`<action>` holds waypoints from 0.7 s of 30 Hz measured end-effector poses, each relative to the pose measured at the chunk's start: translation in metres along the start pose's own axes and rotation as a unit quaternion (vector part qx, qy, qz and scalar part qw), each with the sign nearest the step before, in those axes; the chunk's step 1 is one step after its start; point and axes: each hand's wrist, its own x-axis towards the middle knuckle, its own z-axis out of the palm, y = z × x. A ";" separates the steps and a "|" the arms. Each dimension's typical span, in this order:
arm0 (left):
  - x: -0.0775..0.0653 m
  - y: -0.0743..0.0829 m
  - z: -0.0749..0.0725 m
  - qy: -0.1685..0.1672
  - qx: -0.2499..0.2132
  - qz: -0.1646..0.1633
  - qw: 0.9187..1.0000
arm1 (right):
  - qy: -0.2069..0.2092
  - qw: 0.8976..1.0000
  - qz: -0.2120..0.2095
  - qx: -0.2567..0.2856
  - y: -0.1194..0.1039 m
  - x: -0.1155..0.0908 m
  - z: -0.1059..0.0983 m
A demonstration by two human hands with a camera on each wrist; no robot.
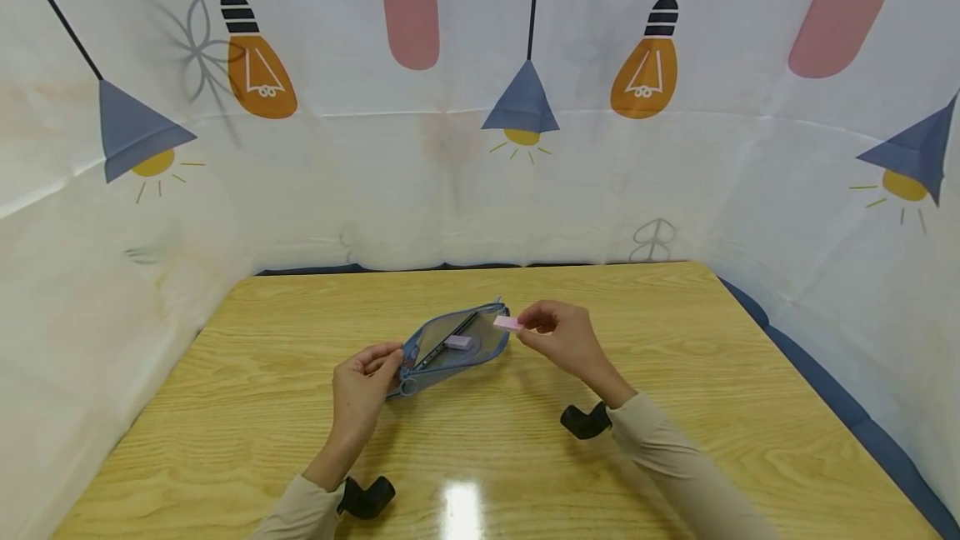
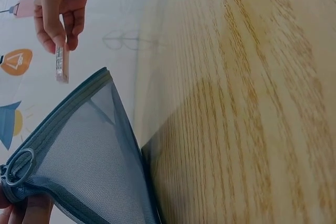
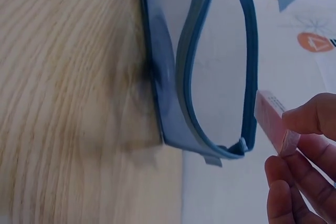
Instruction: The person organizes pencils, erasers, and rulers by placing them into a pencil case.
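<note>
A blue mesh zipper pouch stands on the table with its mouth spread wide. At its near left end, my left hand pinches the rim by the zipper's ring pull. Between thumb and fingers, my right hand holds a small pink eraser over the pouch's right end. In the right wrist view the eraser overlaps the zipper edge. Inside the pouch lie a dark slim pen and a pale purple block.
The wooden table runs back to a white cloth backdrop printed with lamps and bulbs. A black wrist mount sits at the left cuff, another black mount at the right cuff.
</note>
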 end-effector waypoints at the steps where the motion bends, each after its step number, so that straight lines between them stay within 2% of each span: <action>1: 0.000 0.000 0.000 0.000 0.000 0.001 1.000 | -0.004 1.000 0.000 0.000 0.000 0.000 0.002; 21: 0.000 -0.001 0.004 -0.001 0.010 0.003 1.000 | -0.053 0.998 -0.011 0.021 -0.012 0.004 0.027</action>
